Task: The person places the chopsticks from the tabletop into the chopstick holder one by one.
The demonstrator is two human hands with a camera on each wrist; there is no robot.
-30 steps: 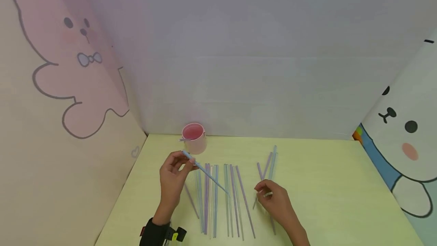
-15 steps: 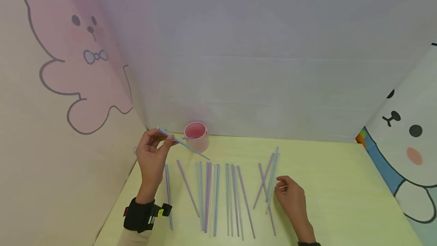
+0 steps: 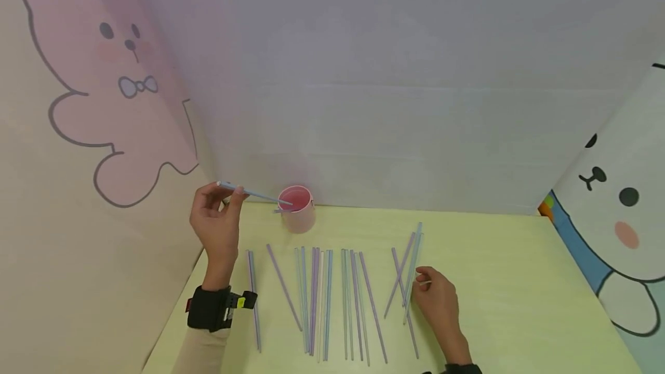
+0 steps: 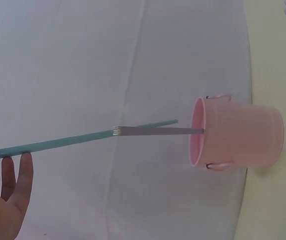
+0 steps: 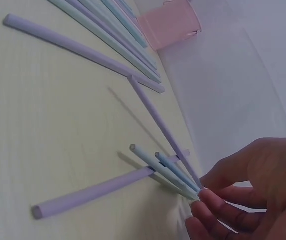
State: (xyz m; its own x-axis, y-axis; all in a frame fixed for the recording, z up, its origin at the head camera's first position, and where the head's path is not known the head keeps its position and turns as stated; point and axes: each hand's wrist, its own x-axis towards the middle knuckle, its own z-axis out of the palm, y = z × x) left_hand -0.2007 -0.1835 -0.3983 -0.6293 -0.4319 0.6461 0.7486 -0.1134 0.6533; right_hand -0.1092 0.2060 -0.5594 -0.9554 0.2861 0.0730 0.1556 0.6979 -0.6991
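Note:
My left hand (image 3: 214,232) pinches a light blue chopstick (image 3: 260,194) near its thick end, high at the left. In the head view the thin tip overlaps the mouth of a pink bucket (image 3: 299,222). The left wrist view has that tip a little short of the rim, passing behind a purple chopstick (image 4: 157,131) that sticks out of the bucket. My right hand (image 3: 439,303) is low beside several crossed chopsticks (image 3: 414,258), its fingers loosely curled. Their far ends disappear behind its fingertips (image 5: 208,196) in the right wrist view.
Several purple, blue, green and whitish chopsticks (image 3: 314,299) lie in a spread row across the pale yellow table (image 3: 499,281). Two more (image 3: 254,299) lie near the left wrist. A pale sheet (image 3: 384,103) hangs behind the table, with cartoon-printed sides left and right.
My left hand has moved left and away from me with the light blue chopstick, bringing its tip to the bucket. My right hand has shifted right, off the crossed chopsticks.

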